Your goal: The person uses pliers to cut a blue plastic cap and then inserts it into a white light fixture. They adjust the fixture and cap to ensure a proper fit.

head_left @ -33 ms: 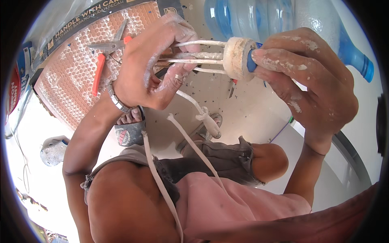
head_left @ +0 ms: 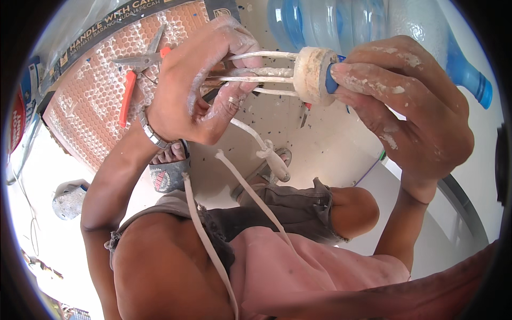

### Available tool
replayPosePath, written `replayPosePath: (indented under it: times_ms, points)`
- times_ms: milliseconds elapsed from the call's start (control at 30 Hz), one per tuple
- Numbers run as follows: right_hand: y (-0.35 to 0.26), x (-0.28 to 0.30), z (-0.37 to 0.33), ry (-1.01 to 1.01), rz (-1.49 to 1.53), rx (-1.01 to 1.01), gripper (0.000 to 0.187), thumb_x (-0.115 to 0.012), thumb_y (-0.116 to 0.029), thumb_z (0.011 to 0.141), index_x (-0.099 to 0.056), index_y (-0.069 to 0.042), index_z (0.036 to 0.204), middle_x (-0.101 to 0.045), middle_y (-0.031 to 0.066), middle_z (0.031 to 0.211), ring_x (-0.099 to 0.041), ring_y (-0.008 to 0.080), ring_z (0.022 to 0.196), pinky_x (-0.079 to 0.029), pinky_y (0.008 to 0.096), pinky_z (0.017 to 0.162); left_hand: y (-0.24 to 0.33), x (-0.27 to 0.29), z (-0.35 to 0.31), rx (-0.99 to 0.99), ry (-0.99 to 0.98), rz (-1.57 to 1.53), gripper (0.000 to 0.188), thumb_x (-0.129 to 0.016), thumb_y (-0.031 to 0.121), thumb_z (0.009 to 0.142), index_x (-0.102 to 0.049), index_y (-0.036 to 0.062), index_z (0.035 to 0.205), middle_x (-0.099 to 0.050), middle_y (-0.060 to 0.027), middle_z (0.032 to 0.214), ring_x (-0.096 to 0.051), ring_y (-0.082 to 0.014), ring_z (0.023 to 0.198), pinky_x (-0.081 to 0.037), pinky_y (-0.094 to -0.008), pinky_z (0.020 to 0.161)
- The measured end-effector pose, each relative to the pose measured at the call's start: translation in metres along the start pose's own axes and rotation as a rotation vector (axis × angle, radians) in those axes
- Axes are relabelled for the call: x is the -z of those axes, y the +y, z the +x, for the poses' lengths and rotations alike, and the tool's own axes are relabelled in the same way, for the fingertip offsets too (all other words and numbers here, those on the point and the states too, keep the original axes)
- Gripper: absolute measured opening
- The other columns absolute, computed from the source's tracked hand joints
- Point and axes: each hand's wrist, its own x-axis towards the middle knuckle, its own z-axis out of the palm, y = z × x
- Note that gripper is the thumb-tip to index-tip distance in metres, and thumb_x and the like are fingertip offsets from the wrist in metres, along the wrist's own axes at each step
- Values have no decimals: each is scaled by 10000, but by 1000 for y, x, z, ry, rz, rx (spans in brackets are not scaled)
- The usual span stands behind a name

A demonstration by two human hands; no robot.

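Nothing is shifting between the two moments: both hands are staying where they were. Left hand [head_left: 194, 80], dusted with white plaster, is closing its grip around a bundle of white cords [head_left: 261, 74] that are running level into a round plaster-caked disc [head_left: 312, 74]. Right hand [head_left: 410, 106] is pinching that disc by its far side, fingertips pressing on a blue piece at its centre, thumb hidden behind. The disc is hanging in the air between the two hands, in front of a big blue water jug [head_left: 373, 26]. Loose cord ends are dangling down over the person's lap, one knotted. Below the left hand, red-handled pliers [head_left: 133, 80] are lying on an orange bubble-wrapped package [head_left: 85, 117] on the floor.
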Motion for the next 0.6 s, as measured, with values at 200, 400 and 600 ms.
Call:
replayPosePath:
  times_ms: [200,400,600]
  points:
    - [-2,12,7,-92,-54,-55,216,-758,91,750,-701,61,956,-691,187,871,-662,257,780,-535,321,657,2,8,3,98,-171,4,240,-562,41,878,-568,-103,1070,-609,-214,1012,-584,-267,912,-472,-343,801]
    - [-7,13,7,-31,9,-136,199,-758,91,760,-700,57,947,-691,178,881,-665,250,801,-541,314,676,-2,10,-1,85,-172,35,254,-558,38,887,-567,-111,1092,-608,-213,1039,-583,-278,930,-470,-356,830]
    - [-19,13,13,39,179,-345,183,-758,91,769,-700,53,938,-690,168,890,-667,242,823,-547,308,696,-5,5,3,-2,7,35,236,-605,37,822,-607,-60,1037,-607,-175,936,-597,-297,842,-494,-343,752]
